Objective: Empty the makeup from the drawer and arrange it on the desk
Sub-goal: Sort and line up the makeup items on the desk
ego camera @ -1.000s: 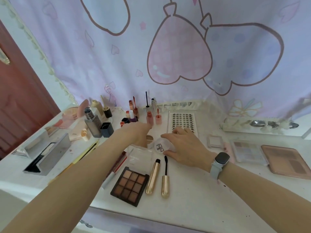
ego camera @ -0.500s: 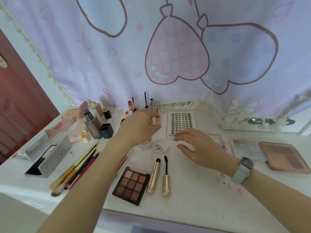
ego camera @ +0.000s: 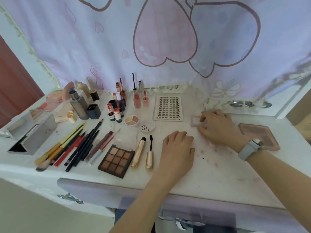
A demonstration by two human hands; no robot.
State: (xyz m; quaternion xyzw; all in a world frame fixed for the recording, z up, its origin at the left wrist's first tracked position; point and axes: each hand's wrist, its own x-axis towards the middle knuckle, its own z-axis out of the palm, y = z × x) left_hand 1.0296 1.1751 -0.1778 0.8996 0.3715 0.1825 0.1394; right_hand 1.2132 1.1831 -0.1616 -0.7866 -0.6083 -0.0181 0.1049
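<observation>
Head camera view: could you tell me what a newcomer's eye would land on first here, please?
Probably the curtain with big pink and blue hearts behind the desk. Next, the fan of pencils and brushes at front left, beside the brown eyeshadow palette. The right hand touches a small pale compact right of the lash tray, while the left hand rests flat at centre.

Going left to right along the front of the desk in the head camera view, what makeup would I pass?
Bundle of brushes and pencils → brown eyeshadow palette → gold mascara tube → mascara wand → left hand → right hand → pink palette.
</observation>
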